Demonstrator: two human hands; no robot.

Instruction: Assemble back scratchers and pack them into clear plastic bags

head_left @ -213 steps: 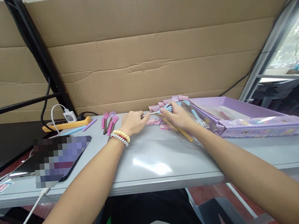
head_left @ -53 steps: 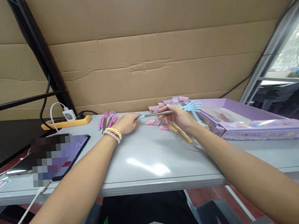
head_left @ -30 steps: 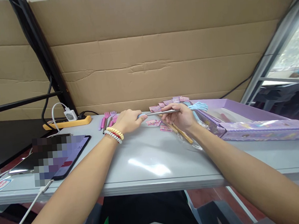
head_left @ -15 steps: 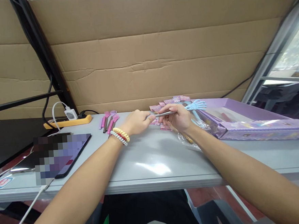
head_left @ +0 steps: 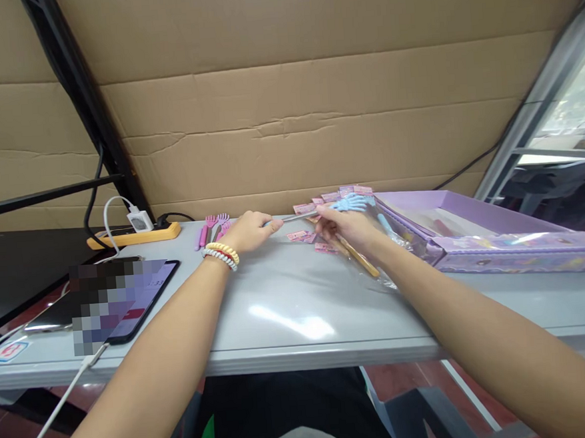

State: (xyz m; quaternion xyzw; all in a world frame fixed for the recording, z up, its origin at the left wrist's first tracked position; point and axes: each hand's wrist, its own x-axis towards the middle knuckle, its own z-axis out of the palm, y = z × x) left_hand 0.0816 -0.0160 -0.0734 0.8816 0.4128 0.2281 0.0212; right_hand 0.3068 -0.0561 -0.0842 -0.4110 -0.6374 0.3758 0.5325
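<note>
Between my hands stretches a telescopic back scratcher (head_left: pixel 298 216) with a thin metal rod and a light-blue, hand-shaped head. My left hand (head_left: pixel 248 232), with beaded bracelets at the wrist, is closed around the handle end, which its fingers mostly hide. My right hand (head_left: pixel 346 227) pinches the rod just below the blue head. Under the right hand and forearm lie pink printed cards (head_left: pixel 301 236), clear plastic wrapping (head_left: pixel 387 280) and a yellowish stick (head_left: pixel 363 262). Several pink and purple back scratchers (head_left: pixel 205 235) rest on the table left of my left hand.
An open purple box (head_left: pixel 515 257) stands at the right of the grey table (head_left: pixel 278 300). At the left are a phone (head_left: pixel 145 302) on a white cable, another dark device beside it, and a yellow power strip (head_left: pixel 168 233) with a white charger (head_left: pixel 139 220). Cardboard (head_left: pixel 283 86) walls the back.
My left hand has moved left along with the handle, and the rod between my hands shows longer. The blue head and right hand have shifted slightly left.
</note>
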